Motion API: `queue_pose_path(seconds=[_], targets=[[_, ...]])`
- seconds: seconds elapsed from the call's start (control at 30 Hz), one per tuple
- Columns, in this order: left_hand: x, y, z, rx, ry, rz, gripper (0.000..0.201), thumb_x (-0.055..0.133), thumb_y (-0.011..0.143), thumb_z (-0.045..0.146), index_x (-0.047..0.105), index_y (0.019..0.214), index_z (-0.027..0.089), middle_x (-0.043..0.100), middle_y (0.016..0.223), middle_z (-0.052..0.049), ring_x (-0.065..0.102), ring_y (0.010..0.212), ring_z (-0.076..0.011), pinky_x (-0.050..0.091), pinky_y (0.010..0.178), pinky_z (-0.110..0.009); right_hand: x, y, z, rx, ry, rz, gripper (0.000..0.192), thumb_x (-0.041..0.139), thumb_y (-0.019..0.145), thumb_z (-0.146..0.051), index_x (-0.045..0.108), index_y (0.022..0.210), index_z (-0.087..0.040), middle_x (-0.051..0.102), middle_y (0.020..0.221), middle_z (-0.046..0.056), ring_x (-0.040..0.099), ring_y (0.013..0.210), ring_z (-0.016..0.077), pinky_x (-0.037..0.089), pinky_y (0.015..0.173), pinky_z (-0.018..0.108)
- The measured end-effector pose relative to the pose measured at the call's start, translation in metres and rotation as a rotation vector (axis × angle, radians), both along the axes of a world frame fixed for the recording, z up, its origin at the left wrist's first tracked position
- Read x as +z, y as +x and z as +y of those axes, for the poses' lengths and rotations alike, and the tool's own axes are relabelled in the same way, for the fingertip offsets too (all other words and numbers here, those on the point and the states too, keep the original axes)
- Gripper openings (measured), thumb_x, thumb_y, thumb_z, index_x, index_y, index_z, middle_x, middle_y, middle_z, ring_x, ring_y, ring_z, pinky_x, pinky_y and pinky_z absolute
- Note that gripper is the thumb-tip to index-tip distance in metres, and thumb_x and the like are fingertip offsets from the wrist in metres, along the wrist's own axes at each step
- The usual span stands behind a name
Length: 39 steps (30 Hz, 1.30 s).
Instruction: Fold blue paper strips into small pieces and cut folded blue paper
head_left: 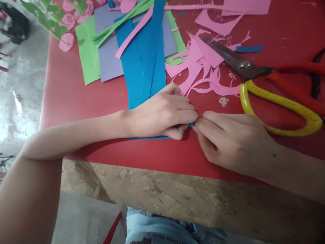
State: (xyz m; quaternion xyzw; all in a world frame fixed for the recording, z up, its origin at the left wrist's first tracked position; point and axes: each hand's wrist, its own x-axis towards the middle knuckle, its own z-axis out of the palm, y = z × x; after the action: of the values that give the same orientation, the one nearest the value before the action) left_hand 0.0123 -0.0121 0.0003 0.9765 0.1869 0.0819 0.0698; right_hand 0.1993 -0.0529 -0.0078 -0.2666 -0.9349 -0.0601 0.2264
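My left hand (164,113) rests on the near end of a blue paper sheet (143,64) on the red table (66,91). Its fingertips meet those of my right hand (228,140) at a small blue paper piece (191,124), pinched between both hands and mostly hidden by the fingers. Whether this piece is part of a longer strip cannot be told.
Yellow-handled scissors (279,101) lie just right of my right hand, with red-handled scissors (291,73) behind them. Pink paper scraps (200,67), purple (109,57) and green sheets (87,51), and pink paper roses (66,41) lie farther back. The table's near edge runs under my forearms.
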Motion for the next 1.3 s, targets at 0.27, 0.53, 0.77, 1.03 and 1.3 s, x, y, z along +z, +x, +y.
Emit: queue_pose_path(seconds=[0.27, 0.53, 0.77, 1.03, 1.3], targets=[[0.0, -0.004, -0.003, -0.013, 0.106, -0.068, 0.022, 0.032, 0.082, 0.017, 0.038, 0.062, 0.019, 0.044, 0.058, 0.003, 0.049, 0.061, -0.0097, 0.036, 0.068, -0.029, -0.001, -0.001, 0.001, 0.013, -0.064, 0.047, 0.026, 0.043, 0.082, -0.008, 0.049, 0.059, -0.018, 0.044, 0.052, -0.001, 0.043, 0.045, 0.0128, 0.032, 0.043, 0.027], [0.0, -0.01, -0.006, 0.035, -0.002, -0.082, 0.033, 0.026, 0.093, 0.041, 0.047, 0.077, 0.021, 0.047, 0.063, 0.003, 0.055, 0.07, -0.0131, 0.04, 0.08, -0.037, 0.004, 0.003, 0.001, 0.037, -0.086, 0.118, 0.021, 0.044, 0.084, -0.013, 0.055, 0.066, -0.014, 0.055, 0.057, 0.003, 0.052, 0.047, 0.0146, 0.032, 0.04, 0.029], [0.002, -0.012, -0.006, 0.0, 0.003, -0.087, 0.032, 0.025, 0.094, 0.038, 0.051, 0.086, 0.021, 0.052, 0.071, 0.001, 0.056, 0.074, -0.0142, 0.04, 0.083, -0.039, 0.006, 0.003, 0.002, 0.051, -0.106, 0.161, 0.025, 0.046, 0.087, -0.018, 0.054, 0.064, -0.014, 0.054, 0.054, 0.002, 0.052, 0.046, 0.0138, 0.032, 0.041, 0.03], [0.004, -0.012, -0.006, -0.047, 0.006, -0.067, 0.032, 0.022, 0.094, 0.035, 0.05, 0.087, 0.02, 0.053, 0.075, -0.001, 0.057, 0.075, -0.0152, 0.043, 0.082, -0.04, 0.005, 0.005, 0.004, 0.051, -0.115, 0.162, 0.025, 0.045, 0.087, -0.014, 0.053, 0.063, -0.015, 0.052, 0.055, 0.001, 0.051, 0.048, 0.0131, 0.034, 0.043, 0.03], [0.001, -0.013, -0.006, -0.045, 0.054, -0.137, 0.027, 0.025, 0.093, 0.03, 0.049, 0.088, 0.02, 0.056, 0.078, 0.0, 0.058, 0.074, -0.0141, 0.043, 0.086, -0.043, 0.006, 0.004, 0.002, 0.047, -0.04, 0.122, 0.029, 0.044, 0.086, -0.016, 0.052, 0.058, -0.017, 0.052, 0.052, 0.001, 0.048, 0.044, 0.013, 0.03, 0.04, 0.03]])
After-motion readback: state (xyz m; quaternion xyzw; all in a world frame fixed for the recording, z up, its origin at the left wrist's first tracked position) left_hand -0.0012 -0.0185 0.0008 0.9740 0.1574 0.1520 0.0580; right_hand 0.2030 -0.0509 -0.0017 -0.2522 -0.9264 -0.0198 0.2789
